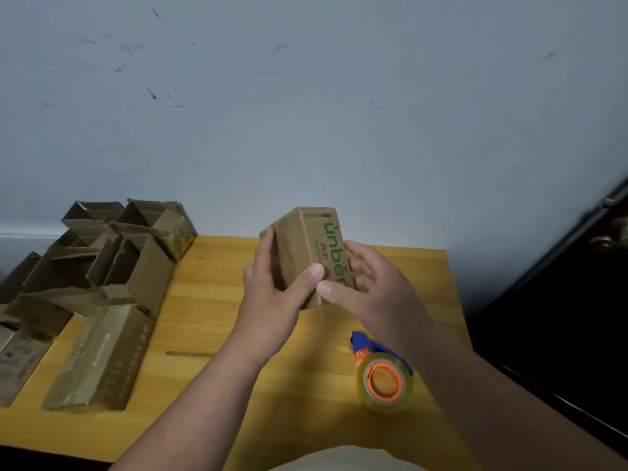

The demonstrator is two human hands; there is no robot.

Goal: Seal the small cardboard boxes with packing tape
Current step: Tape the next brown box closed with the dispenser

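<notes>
Both hands held one small cardboard box (pixel 307 253) lifted above the yellow tabletop (pixel 210 321): the left hand (pixel 275 290) wrapped its near left side with the thumb across the front face, and the right hand (pixel 370 287) curled round the right side, thumb meeting the left thumb. Judging by its thin board, the box would be light, fairly stiff but crushable, best taken across its broad sides (not the flaps). Its long axis ran from near to far, tilted up, with the green lettering along it. Unsealed boxes (pixel 112 253) were heaped at the far left; a tape dispenser (pixel 384 372) lay near the right forearm.
</notes>
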